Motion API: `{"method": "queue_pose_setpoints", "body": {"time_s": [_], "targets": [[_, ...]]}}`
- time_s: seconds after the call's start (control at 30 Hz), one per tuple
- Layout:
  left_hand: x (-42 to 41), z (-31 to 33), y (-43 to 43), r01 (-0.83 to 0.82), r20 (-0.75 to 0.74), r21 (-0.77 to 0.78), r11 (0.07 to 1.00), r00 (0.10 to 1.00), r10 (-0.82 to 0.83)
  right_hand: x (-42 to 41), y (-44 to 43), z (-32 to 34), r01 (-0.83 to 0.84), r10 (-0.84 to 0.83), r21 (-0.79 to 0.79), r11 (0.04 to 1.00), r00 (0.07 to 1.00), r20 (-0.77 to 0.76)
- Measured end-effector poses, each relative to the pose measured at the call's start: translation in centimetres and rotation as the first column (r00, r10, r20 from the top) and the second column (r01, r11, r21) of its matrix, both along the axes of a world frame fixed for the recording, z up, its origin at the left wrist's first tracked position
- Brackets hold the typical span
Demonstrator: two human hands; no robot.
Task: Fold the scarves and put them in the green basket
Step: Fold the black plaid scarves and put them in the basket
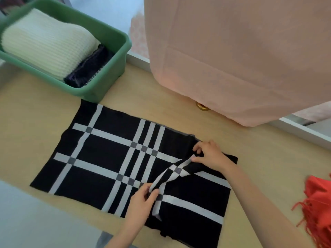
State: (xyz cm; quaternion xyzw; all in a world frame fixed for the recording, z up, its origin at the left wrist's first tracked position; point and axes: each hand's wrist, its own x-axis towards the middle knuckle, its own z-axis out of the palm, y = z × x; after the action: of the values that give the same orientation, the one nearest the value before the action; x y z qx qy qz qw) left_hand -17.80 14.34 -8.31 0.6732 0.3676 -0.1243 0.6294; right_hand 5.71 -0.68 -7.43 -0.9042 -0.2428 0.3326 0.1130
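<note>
A black scarf with white and grey plaid stripes [107,154] lies flat on the wooden table, partly folded. My left hand [141,201] pinches a raised fold of it near the front edge. My right hand [209,154] grips the same fold at its far right end, so a ridge of fabric runs between both hands. The green basket [114,42] stands at the back left and holds a folded white ribbed scarf [46,47] and a folded dark scarf [89,70]. A red fringed scarf [317,204] lies at the table's right edge.
A large pink cloth-covered object [241,59] stands at the back right of the table [26,122], with a brass knob [202,106] showing under its hem. A pale surface lies at the lower left, below the table's front edge.
</note>
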Motion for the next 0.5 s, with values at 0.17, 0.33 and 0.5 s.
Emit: {"method": "queue_pose_setpoints", "body": {"time_s": [0.17,0.33,0.5], "targets": [[-0.8,-0.4,0.7,0.058,-0.1,-0.118,0.991,0.993,-0.07,-0.3,0.2,-0.3,-0.127,0.126,-0.016,0.992,0.992,-0.029],[-1.9,0.8,1.5,-0.072,0.013,-0.163,0.984,0.997,0.075,-0.4,1.8,3.4,0.254,-0.148,0.378,0.89,0.946,-0.287],[-3.0,2.7,3.7,-0.193,0.24,-0.1,0.976,0.947,0.212,-0.1,8.5,5.5,0.263,-0.127,0.45,0.854,0.942,-0.309]]}}
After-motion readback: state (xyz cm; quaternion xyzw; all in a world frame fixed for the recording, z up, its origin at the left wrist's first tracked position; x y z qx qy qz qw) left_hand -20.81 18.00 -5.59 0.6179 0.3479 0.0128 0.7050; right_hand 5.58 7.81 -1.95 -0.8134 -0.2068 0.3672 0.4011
